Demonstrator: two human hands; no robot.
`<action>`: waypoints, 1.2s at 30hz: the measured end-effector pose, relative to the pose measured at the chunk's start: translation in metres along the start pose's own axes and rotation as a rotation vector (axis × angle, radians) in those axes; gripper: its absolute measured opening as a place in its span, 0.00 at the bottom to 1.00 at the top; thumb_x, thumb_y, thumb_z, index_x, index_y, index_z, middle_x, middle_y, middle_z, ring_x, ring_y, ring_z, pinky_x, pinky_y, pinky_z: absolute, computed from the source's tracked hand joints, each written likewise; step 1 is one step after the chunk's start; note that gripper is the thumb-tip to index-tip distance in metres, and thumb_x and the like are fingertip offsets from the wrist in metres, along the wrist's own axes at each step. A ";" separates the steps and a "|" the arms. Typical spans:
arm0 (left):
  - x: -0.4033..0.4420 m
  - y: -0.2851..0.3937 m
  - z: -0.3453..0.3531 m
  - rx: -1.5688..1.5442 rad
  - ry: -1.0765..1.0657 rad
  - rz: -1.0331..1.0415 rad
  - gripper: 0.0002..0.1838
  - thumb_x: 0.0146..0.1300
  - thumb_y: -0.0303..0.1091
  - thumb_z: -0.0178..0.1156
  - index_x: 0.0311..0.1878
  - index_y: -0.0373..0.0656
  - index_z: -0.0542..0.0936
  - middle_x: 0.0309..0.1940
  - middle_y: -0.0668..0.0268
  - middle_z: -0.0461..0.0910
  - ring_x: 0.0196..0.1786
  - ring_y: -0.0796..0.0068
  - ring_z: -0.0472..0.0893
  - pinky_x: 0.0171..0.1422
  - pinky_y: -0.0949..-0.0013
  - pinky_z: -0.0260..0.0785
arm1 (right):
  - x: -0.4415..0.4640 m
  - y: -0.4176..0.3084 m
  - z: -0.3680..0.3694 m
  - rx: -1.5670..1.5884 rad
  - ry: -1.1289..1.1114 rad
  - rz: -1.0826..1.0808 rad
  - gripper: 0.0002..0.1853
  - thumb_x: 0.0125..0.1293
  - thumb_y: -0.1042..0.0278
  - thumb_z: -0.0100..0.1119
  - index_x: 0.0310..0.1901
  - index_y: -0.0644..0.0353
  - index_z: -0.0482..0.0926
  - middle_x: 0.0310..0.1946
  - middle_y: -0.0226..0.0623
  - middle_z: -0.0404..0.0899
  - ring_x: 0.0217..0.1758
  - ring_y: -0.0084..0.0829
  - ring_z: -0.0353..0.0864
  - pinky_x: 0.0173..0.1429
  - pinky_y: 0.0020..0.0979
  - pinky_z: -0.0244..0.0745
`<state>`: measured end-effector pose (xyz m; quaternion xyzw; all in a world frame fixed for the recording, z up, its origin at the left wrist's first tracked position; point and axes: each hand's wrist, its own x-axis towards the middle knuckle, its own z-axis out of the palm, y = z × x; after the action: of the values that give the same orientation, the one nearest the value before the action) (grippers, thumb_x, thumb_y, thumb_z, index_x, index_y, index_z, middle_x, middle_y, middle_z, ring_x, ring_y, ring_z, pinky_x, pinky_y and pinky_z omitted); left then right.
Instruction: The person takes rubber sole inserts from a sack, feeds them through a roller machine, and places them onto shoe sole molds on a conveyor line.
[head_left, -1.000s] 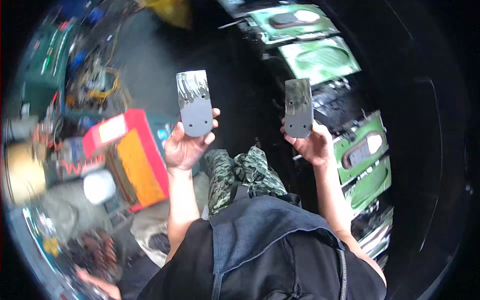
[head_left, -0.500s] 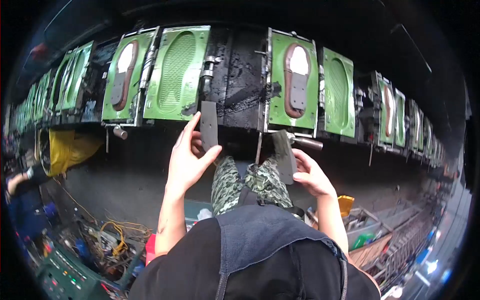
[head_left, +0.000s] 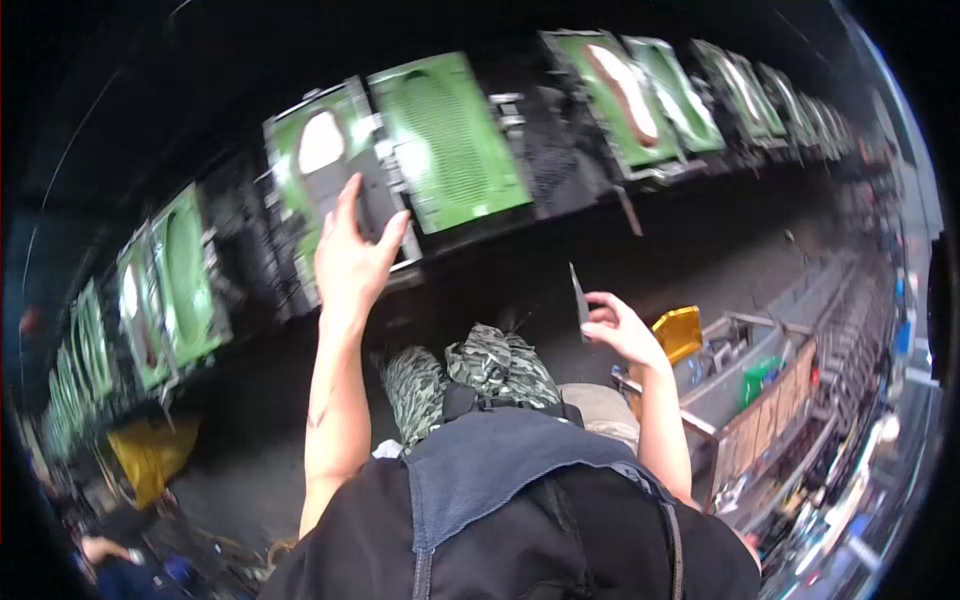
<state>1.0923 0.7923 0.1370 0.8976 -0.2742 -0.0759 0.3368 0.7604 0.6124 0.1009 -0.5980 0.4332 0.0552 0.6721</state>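
Nearest the body, beyond the camouflage trousers (head_left: 500, 368), a thin grey plate (head_left: 579, 303) is pinched between the thumb and fingers of the right hand (head_left: 632, 335). It is seen almost edge-on, its long axis pointed away from the body with the far end tipped slightly left, and it is held in the air, well apart from the row ahead. Farther out and to the left, the left hand (head_left: 350, 262) is stretched over a green mould (head_left: 288, 135), fingers forward and thumb spread aside. A dark grey plate (head_left: 376, 200) is seen between that forefinger and thumb, over the mould's near half; whether it is gripped or merely touched cannot be told through the blur. Beyond the fingertips a white patch (head_left: 321, 142) is left uncovered, and the mould's long axis is tilted leftward at its far end. By the left hand the mould is reached directly; from the right hand it is separated by a wide gap. Just right of it a ridged green panel (head_left: 432, 115) is set, and farther right another mould is filled by a white strip (head_left: 622, 82) edged in brown.
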 end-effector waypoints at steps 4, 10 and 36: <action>-0.022 0.085 0.078 -0.210 -0.158 -0.084 0.40 0.50 0.49 0.68 0.67 0.51 0.66 0.35 0.59 0.76 0.32 0.72 0.76 0.42 0.68 0.72 | 0.005 0.019 -0.085 -0.229 0.270 0.011 0.34 0.53 0.63 0.68 0.61 0.61 0.65 0.37 0.38 0.78 0.36 0.27 0.80 0.45 0.28 0.76; -0.017 0.197 0.175 -0.227 -0.357 0.024 0.41 0.50 0.52 0.68 0.67 0.52 0.65 0.40 0.56 0.76 0.36 0.62 0.78 0.46 0.64 0.73 | 0.026 0.038 -0.187 -0.762 0.421 0.145 0.41 0.47 0.55 0.68 0.62 0.61 0.62 0.47 0.55 0.75 0.52 0.50 0.76 0.57 0.42 0.72; 0.096 0.342 0.401 0.532 0.026 -0.177 0.36 0.55 0.59 0.59 0.66 0.55 0.68 0.53 0.35 0.69 0.53 0.42 0.75 0.58 0.53 0.68 | 0.090 0.045 -0.582 -0.857 0.186 0.219 0.42 0.45 0.52 0.69 0.60 0.65 0.64 0.45 0.57 0.77 0.52 0.50 0.77 0.57 0.40 0.72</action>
<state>0.8934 0.3014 0.0569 0.9757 -0.2010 -0.0190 0.0850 0.4894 0.0896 0.0609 -0.7754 0.4906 0.2463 0.3122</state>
